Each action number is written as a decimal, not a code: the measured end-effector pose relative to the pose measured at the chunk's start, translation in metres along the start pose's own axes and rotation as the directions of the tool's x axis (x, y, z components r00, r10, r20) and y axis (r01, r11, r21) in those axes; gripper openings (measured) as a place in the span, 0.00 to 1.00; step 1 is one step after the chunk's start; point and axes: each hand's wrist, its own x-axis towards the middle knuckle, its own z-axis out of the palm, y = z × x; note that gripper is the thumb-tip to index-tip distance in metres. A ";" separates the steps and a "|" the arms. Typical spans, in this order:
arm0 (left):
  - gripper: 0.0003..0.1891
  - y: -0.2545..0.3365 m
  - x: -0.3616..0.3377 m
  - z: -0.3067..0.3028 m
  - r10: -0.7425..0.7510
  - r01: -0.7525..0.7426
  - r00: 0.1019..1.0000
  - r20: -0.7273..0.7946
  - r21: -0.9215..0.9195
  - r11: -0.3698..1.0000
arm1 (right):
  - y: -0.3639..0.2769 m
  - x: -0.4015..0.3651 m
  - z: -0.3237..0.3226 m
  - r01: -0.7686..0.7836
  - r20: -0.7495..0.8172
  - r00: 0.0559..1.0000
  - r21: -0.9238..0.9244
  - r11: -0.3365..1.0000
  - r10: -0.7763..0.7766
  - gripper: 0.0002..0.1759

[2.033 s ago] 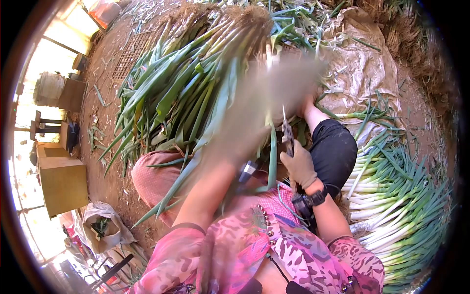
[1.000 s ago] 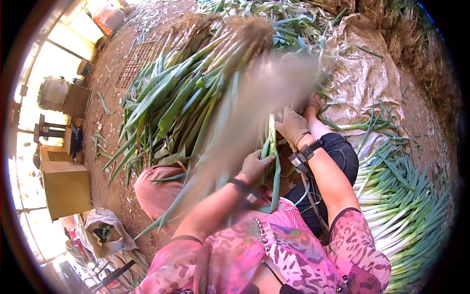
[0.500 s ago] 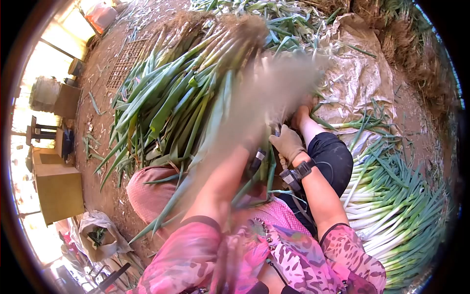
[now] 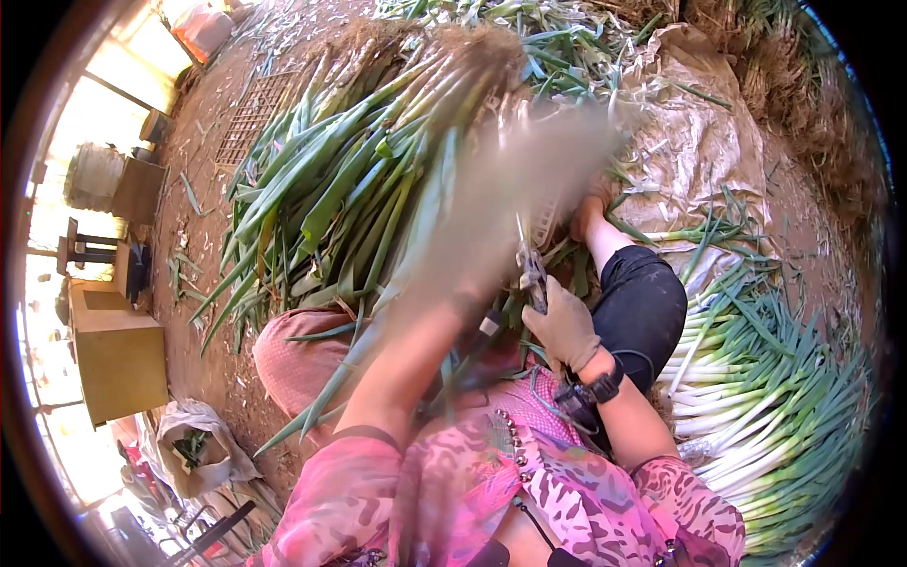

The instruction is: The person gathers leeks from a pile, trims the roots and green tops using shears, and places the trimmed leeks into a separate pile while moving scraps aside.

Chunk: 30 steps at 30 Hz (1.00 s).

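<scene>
My gloved right hand (image 4: 565, 326) is wrapped round a metal air blow gun (image 4: 532, 274) with a thin nozzle pointing away from me. My left forearm (image 4: 406, 359) reaches forward, but a brownish blur covers the hand, so its fingers and anything in them are hidden. Nearest to that arm lies a big heap of untrimmed green onions (image 4: 359, 180), roots at the far end and long leaves toward me. At my right side, cleaned green onions (image 4: 746, 406) with white stems lie in a row.
A crumpled pale sheet (image 4: 699, 142) covers the ground ahead right. More rooted bunches (image 4: 803, 123) line the far right edge. On the left are a wooden box (image 4: 118, 369), a metal grate (image 4: 250, 118) and an open sack (image 4: 194, 449). Leaf scraps litter the soil.
My right hand has drawn back toward my body, and the air blow gun now shows clearly. The left arm has shifted slightly. Both onion piles look the same.
</scene>
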 end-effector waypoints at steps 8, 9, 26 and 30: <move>0.21 -0.033 -0.058 0.015 0.011 -0.055 0.986 0.169 0.261 0.964 | 0.009 0.093 -0.002 -0.098 -0.004 0.995 -0.158 0.983 0.099 0.29; 0.20 -0.045 -0.066 0.019 0.012 -0.072 0.979 0.202 0.291 0.954 | 0.015 0.098 -0.002 -0.123 -0.012 0.992 -0.159 0.980 0.123 0.29; 0.19 -0.025 -0.097 0.019 -0.038 -0.109 0.944 0.327 0.421 0.900 | 0.006 0.141 -0.002 -0.175 0.006 0.983 -0.256 0.951 0.182 0.27; 0.20 -0.024 -0.066 0.005 0.047 -0.175 0.950 0.310 0.400 0.899 | 0.001 0.124 -0.001 -0.117 0.111 0.982 -0.276 0.954 0.153 0.29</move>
